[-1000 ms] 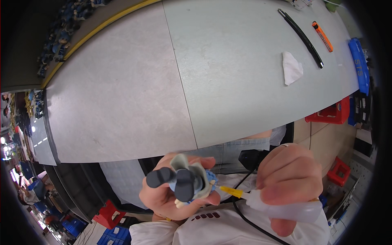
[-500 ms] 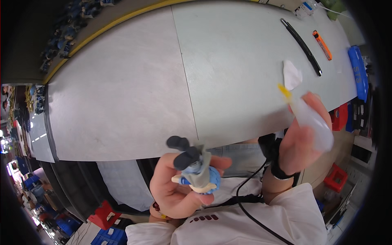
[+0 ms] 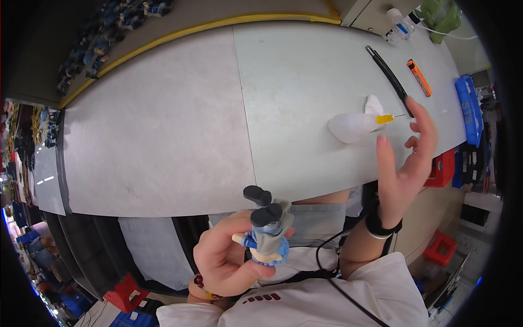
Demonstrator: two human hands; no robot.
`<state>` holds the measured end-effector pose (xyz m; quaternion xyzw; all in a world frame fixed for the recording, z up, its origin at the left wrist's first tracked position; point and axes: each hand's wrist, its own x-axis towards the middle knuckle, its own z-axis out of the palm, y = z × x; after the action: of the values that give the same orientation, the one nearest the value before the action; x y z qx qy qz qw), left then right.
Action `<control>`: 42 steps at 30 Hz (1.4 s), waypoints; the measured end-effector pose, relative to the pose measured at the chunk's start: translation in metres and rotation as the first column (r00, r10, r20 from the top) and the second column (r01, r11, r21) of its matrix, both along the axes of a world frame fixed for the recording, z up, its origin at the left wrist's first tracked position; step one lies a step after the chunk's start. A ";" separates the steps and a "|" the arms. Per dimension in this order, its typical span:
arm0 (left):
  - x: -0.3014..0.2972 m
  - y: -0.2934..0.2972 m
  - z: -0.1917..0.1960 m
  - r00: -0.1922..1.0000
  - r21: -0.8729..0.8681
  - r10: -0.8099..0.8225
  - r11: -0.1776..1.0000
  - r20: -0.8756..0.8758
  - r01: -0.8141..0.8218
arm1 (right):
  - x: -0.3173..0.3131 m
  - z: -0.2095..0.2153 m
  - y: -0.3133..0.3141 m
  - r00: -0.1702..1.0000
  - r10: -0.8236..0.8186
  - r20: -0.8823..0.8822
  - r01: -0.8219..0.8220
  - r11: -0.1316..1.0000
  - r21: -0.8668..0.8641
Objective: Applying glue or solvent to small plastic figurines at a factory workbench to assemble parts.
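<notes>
My left hand (image 3: 220, 256) is closed around a small figurine (image 3: 266, 240) with blue hair, blue and grey clothes and black shoes. The figurine is upside down, its shoes pointing up toward the table. Over the right part of the table, my right hand (image 3: 409, 161) is open and holds nothing, fingers apart and curved. Beside it a white squeeze bottle (image 3: 351, 127) with a yellow needle tip (image 3: 384, 119) lies on its side. A crumpled white cloth or tissue (image 3: 373, 104) shows behind the bottle. My index fingertip overlaps the end of a long black pen-like tool (image 3: 388, 73); whether they touch, I cannot tell.
An orange cutter-like tool (image 3: 419, 78) lies at the far right, near a clear bottle (image 3: 400, 31). A blue tray-like thing (image 3: 469, 110) stands by the right edge. Many blue figurines (image 3: 101, 41) fill the shelf behind the yellow edge (image 3: 180, 28). A black cable (image 3: 321, 256) crosses my lap.
My right hand has let go of the squeeze bottle, which now lies on the table, and its fingers have opened. The left hand still holds the figurine.
</notes>
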<state>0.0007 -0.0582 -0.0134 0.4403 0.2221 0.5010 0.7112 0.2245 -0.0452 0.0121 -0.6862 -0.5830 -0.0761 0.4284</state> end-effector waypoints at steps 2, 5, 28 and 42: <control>-0.001 0.000 0.004 0.998 0.019 0.040 0.999 -0.037 -0.040 | 0.013 -0.007 0.005 0.930 -0.025 0.366 0.077 0.989 -0.129; -0.001 -0.002 0.004 0.990 0.039 0.097 0.995 -0.105 -0.093 | 0.017 -0.012 -0.003 0.999 -0.031 -0.032 0.022 0.968 -0.249; 0.006 -0.011 0.011 0.951 0.099 0.187 0.981 -0.247 -0.167 | -0.054 -0.005 -0.022 0.419 0.781 -0.464 -0.807 0.554 0.204; 0.006 -0.011 0.015 0.932 0.177 0.207 0.971 -0.297 -0.159 | -0.058 -0.007 -0.018 0.420 0.777 -0.469 -0.761 0.583 0.285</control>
<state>0.0065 -0.0692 0.0020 0.5436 0.3342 0.5042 0.5819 0.1668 -0.0630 0.0051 -0.3278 -0.6809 0.3192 0.5719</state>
